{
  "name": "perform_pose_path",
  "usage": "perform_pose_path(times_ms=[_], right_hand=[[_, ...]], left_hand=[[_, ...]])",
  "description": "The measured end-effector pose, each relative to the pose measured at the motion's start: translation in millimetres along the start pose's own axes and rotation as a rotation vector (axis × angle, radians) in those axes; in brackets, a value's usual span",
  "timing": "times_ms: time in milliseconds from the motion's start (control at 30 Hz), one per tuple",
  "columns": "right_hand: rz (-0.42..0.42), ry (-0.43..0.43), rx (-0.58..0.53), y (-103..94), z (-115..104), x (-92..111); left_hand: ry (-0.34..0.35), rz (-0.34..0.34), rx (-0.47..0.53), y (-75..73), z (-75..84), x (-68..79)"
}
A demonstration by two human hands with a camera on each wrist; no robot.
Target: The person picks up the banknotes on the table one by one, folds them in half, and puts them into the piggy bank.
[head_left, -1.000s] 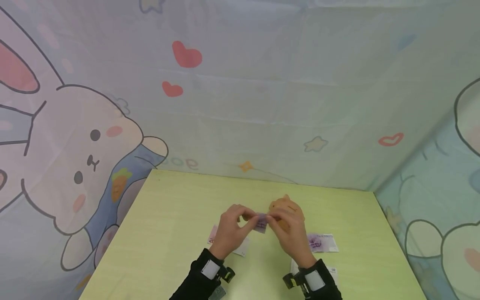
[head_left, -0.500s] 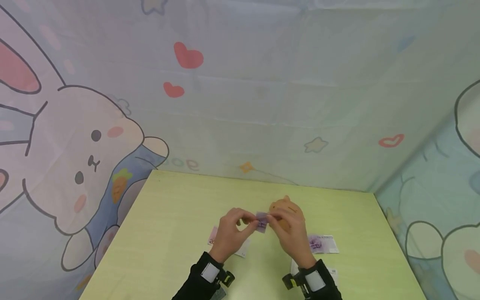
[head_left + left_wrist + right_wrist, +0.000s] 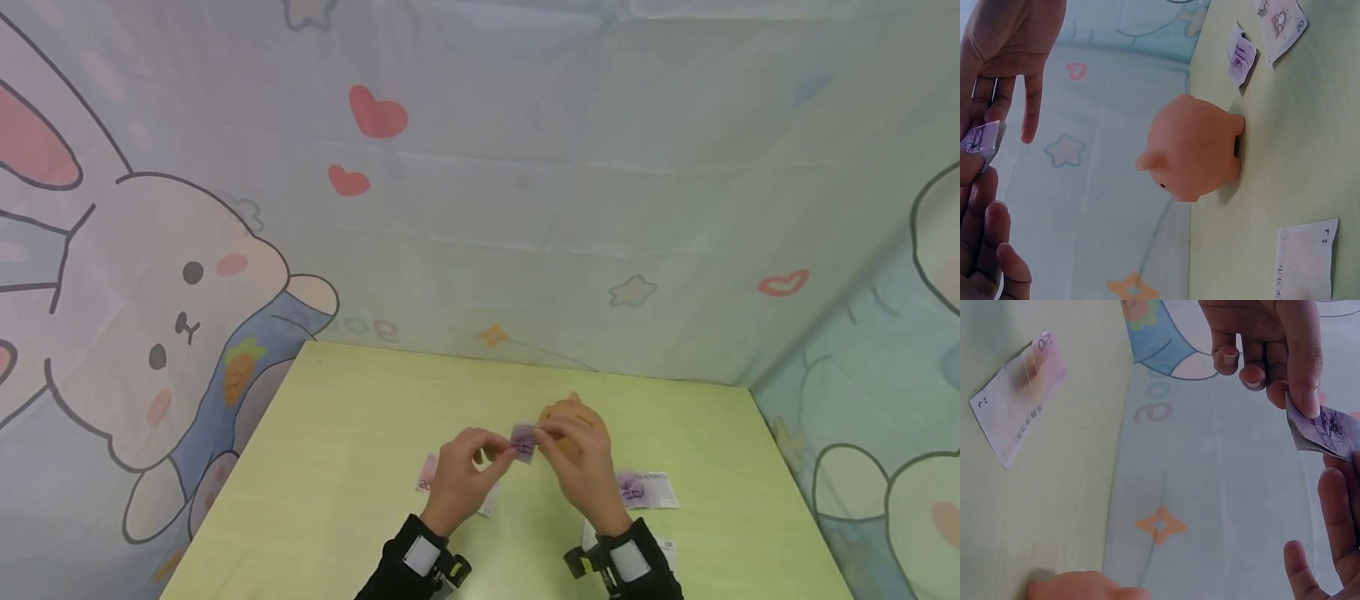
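A small purple banknote (image 3: pixel 523 442), folded into a compact piece, is held up between both hands over the table. My left hand (image 3: pixel 467 475) pinches its left side between thumb and fingers. At the upper right edge, the fingertips of my right hand (image 3: pixel 583 471) pinch it. The layered edges of the folded banknote (image 3: pixel 1316 434) show in the right wrist view. Behind the right hand stands an orange piggy bank (image 3: pixel 1194 150), upright on the table and partly covered by that hand in the head view.
A pinkish 20 banknote (image 3: pixel 1022 394) lies under the left hand. To the right are a creased purple banknote (image 3: pixel 647 490) and a paler banknote (image 3: pixel 666 546) partly behind the right wrist. The pale yellow table (image 3: pixel 360 417) meets a cartoon-printed cloth (image 3: pixel 480 208) at its back edge.
My left hand has lowered slightly toward me, its grip sliding lower on the banknote, so more of the note shows. The right hand has stayed nearly still.
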State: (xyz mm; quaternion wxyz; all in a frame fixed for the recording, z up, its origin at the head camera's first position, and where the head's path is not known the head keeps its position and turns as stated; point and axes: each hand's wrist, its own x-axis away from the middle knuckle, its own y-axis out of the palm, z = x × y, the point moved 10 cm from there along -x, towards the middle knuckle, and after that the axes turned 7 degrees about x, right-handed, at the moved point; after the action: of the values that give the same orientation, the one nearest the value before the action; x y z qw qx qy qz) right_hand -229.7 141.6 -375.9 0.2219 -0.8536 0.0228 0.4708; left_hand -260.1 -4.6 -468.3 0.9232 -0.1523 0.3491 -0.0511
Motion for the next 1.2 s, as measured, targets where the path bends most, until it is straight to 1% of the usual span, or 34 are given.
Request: perform_pose_path(times_ms=[167,300,467,567,667,767,933,1000,1133,1200], right_hand=[[0.016,-0.005,0.008,0.0,0,1],[0.02,0.02,-0.022,0.5,2,0],[0.029,0.044,-0.064,1.0,5,-1],[0.031,0.047,-0.073,1.2,6,-1],[0.032,0.056,-0.077,1.4,8,0],[0.035,0.075,-0.077,1.8,11,1],[0.062,0.078,-0.081,1.7,13,1],[0.073,0.073,-0.088,1.5,13,1],[0.095,0.071,-0.087,1.1,12,2],[0.101,0.082,-0.081,1.5,13,3]], left_hand=[[0.014,0.057,0.032,-4.4,0.8,2.0],[0.031,0.109,0.069,-9.3,6.8,-0.2],[0.025,0.168,0.066,-12.6,12.1,-0.6],[0.057,0.212,0.047,-14.5,16.7,0.4],[0.115,0.242,0.012,-15.3,23.3,1.6],[0.196,0.258,-0.067,-14.9,32.2,2.0],[0.358,0.272,-0.272,-12.0,52.2,4.1],[0.404,0.27,-0.345,-10.2,58.7,5.1],[0.485,0.233,-0.502,-2.6,68.8,7.4],[0.528,0.2,-0.588,3.4,73.2,9.0]])
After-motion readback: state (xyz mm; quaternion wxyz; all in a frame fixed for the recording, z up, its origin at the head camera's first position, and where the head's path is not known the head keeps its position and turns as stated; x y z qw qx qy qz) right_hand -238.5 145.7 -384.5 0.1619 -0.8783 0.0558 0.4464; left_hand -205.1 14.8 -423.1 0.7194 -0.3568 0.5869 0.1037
